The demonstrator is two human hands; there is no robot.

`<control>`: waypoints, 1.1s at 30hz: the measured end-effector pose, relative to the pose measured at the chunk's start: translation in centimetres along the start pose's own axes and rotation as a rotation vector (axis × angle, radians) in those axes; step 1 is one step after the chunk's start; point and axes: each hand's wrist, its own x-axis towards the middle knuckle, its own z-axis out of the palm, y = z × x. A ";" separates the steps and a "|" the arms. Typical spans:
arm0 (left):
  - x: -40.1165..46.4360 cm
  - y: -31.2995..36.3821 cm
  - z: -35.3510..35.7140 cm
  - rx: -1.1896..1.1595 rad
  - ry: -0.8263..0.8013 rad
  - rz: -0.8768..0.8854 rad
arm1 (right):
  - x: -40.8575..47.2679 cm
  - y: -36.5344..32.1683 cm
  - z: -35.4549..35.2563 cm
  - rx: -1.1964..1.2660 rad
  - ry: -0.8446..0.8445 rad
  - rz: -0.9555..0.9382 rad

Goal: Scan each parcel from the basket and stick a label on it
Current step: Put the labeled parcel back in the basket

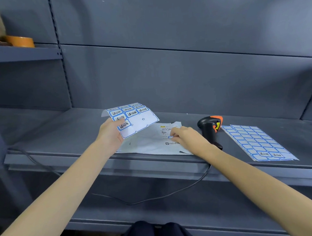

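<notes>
Beside the black-and-orange handheld scanner (209, 128), the right hand (186, 136) pinches a small blue-edged label (170, 137) onto the flat white plastic parcel (149, 143); best pressed flat, clear of the barcode. The left hand (109, 132) grips the blue-bordered sticker sheet (133, 119), fingers clamped.

White label sheet (133, 119) with blue-bordered stickers and black scribbles in the left grip, pale grey parcel (149, 143) under the right grip, black-and-orange scanner (209, 127) just beyond, dark grey shelf (61, 134).
</notes>
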 end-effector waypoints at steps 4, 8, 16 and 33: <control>0.0 -0.1 0.1 0.006 -0.002 -0.001 | 0.0 0.3 -1.3 0.143 -0.064 0.016; -0.1 -0.1 0.3 -0.001 -0.009 -0.002 | -0.4 1.0 -3.0 0.423 0.064 0.132; -0.4 -0.1 1.4 0.023 -0.106 -0.005 | 0.0 2.3 -5.1 0.992 0.321 0.374; -0.8 -2.8 8.7 0.906 -0.260 0.105 | -3.8 5.6 -11.5 1.143 0.344 0.282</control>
